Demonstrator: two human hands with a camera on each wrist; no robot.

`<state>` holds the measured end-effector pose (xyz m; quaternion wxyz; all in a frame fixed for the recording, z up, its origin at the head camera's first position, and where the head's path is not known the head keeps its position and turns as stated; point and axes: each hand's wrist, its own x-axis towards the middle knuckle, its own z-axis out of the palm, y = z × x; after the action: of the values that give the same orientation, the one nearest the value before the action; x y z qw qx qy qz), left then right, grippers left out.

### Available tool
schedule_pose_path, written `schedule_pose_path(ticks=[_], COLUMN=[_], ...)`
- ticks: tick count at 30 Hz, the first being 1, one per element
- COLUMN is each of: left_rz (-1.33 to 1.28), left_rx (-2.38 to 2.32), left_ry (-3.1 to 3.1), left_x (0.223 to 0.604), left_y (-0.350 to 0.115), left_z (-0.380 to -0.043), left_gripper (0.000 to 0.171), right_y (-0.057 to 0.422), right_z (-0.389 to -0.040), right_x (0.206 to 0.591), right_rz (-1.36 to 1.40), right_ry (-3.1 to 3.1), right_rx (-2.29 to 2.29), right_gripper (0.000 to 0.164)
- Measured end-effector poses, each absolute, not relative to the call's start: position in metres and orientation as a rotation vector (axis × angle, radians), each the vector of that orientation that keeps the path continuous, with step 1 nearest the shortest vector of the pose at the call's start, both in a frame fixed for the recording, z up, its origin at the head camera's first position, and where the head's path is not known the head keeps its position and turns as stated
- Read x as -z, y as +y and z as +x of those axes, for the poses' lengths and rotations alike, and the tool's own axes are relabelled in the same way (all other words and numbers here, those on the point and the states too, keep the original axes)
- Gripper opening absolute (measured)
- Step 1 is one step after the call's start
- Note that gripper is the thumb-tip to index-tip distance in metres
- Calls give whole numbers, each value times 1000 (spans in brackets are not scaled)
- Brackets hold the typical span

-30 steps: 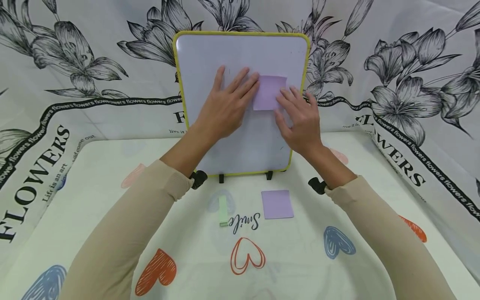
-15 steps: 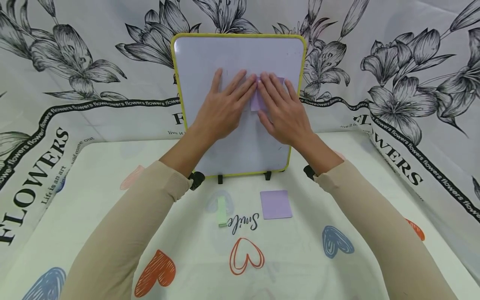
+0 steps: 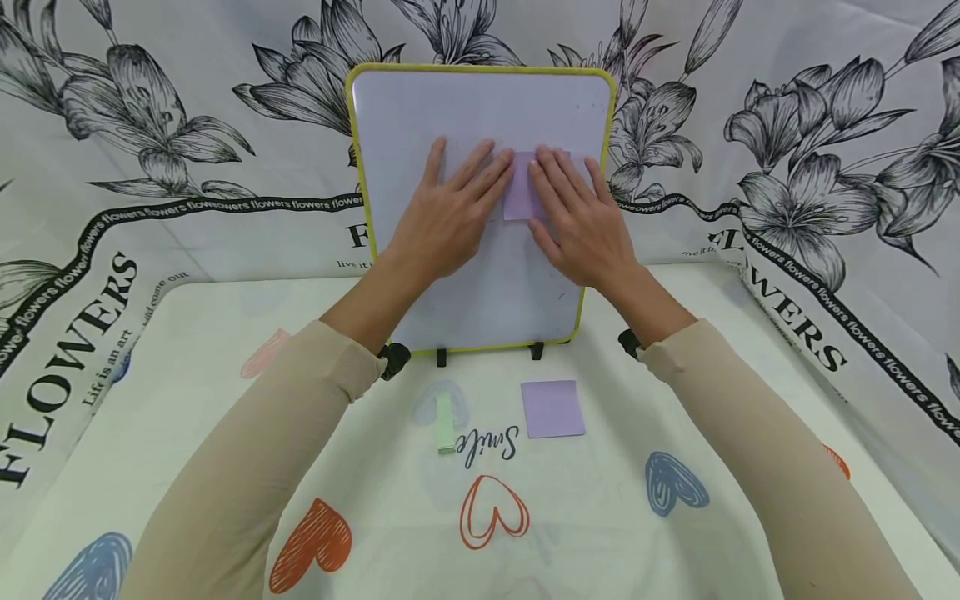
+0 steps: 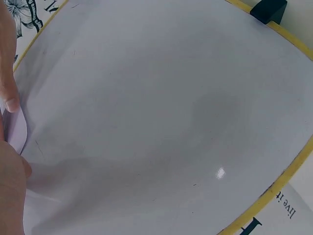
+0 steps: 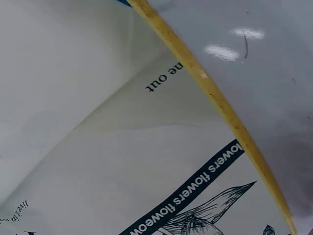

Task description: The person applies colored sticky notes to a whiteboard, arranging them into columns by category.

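Observation:
A purple sticky note lies against the whiteboard, which has a yellow rim and stands upright. My left hand rests on the board with fingers spread, its fingertips at the note's left edge. With straight fingers my right hand presses over the note's right part, hiding that part. In the left wrist view the note shows at the left edge, its lower edge standing a little off the board, beside the left hand. Only board and backdrop fill most of the right wrist view.
A purple sticky-note pad and a narrow green sticky-note strip lie on the table in front of the board. Black feet hold the board's lower edge. Behind it hangs a flower-printed cloth.
My right hand has moved left from the note's right edge onto the note, then slid slightly back to the right. The left hand has stayed in place.

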<state>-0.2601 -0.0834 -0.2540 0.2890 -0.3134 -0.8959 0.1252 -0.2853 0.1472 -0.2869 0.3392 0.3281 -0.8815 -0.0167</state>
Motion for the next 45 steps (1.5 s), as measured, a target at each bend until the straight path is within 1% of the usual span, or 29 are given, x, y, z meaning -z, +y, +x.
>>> schedule_pose_path(ticks=[7,17,28,36,45], left_rz=[-831,-830,-830,-831,-832], left_rx=[-331,-340,-324,-310,-304], left_ry=[-2414,-2412,-2398,-2387,-2382], left_x=[255,254,257,258,258], left_y=[-83,-83,-83,-85,-85], left_z=[-259,-258,-259,-259,-259], left_gripper=[55,56,57,57,56], right_y=[160,165,146,132,137], right_z=[-288,-288,-287,-286,-284], right_x=[293,296,292,289,286], right_rz=[836,829,855,930,929], right_ry=[-2241,-2213,-2221,-2235,-2238], right_rx=[15,-12,-56,20,75], right_gripper=[63,63,63,64,63])
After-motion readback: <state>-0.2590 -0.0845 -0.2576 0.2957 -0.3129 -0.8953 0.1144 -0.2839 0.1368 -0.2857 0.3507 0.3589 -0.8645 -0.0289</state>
